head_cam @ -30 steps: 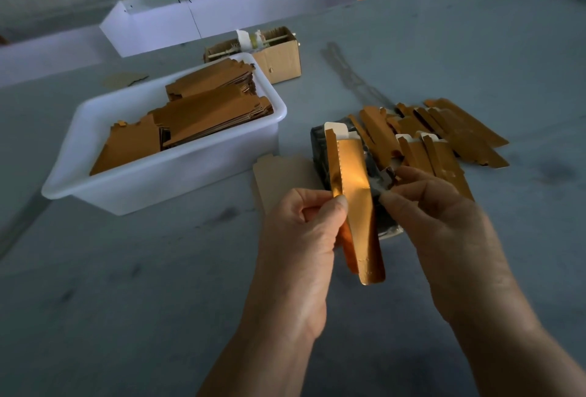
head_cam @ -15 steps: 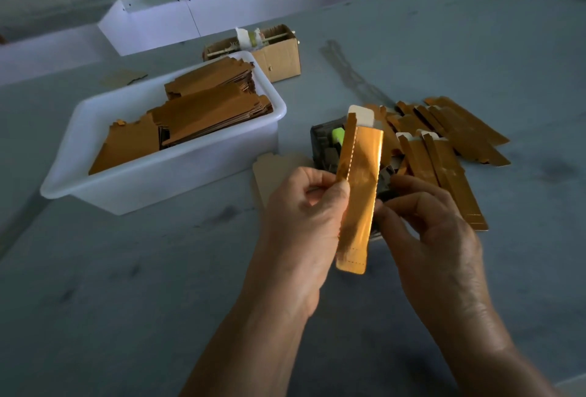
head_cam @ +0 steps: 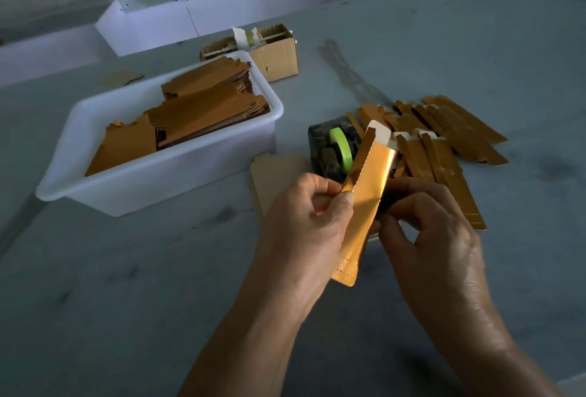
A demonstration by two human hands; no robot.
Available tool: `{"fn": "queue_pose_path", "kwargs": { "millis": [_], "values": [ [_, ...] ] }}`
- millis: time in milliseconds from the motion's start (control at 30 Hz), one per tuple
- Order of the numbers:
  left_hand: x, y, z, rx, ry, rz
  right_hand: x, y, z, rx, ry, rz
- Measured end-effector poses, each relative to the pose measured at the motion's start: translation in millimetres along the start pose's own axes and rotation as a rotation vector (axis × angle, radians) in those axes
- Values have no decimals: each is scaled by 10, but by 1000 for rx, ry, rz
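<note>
A long gold foil carton [head_cam: 364,206], folded lengthwise with a white tab at its far end, stands tilted between my hands. My left hand [head_cam: 304,225] pinches its left flap between thumb and fingers. My right hand [head_cam: 437,238] is curled, and its thumb and forefinger close on the carton's right edge; their tips are partly hidden behind it. Just beyond sits a dark tape dispenser [head_cam: 323,149] with a green roll [head_cam: 342,149].
A pile of folded gold cartons [head_cam: 450,136] lies right of the dispenser. A white tub [head_cam: 177,181] of flat gold blanks [head_cam: 203,111] stands at left. One pale blank [head_cam: 279,168] lies beside the tub. A small cardboard box [head_cam: 279,54] and a white trough [head_cam: 222,16] sit farther back.
The carton has risen and tilted so its far end leans right, uncovering the green roll. My right hand came off the dispenser and back toward the carton's right edge.
</note>
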State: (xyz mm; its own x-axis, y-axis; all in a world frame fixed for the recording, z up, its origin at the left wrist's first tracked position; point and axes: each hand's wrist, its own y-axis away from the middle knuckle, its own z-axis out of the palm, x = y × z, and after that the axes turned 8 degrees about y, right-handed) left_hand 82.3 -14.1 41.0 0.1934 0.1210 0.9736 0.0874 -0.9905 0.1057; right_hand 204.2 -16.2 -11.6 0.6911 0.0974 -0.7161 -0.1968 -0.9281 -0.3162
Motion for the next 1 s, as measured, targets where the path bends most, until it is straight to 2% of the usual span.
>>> {"fn": "queue_pose_path", "kwargs": {
  "millis": [67,167,267,367,500,800,1000],
  "values": [
    [-19,33,-20,25,39,45,10,1,-49,10,-69,7],
    [-72,105,-105,130,104,139,0,-13,-174,-10,-343,127],
    [-101,155,-147,122,283,22,-63,-17,-329,-180,-604,164],
    [-115,184,-132,47,283,-41,-199,-15,-416,-383,-767,105],
    [-112,222,-123,29,265,-28,-294,-11,-435,-454,-727,79],
    [-64,279,-136,-7,215,29,-285,-24,-366,-424,-562,33],
    [-69,274,-156,-69,177,52,-281,-59,-373,-419,-462,95]
  ]
}}
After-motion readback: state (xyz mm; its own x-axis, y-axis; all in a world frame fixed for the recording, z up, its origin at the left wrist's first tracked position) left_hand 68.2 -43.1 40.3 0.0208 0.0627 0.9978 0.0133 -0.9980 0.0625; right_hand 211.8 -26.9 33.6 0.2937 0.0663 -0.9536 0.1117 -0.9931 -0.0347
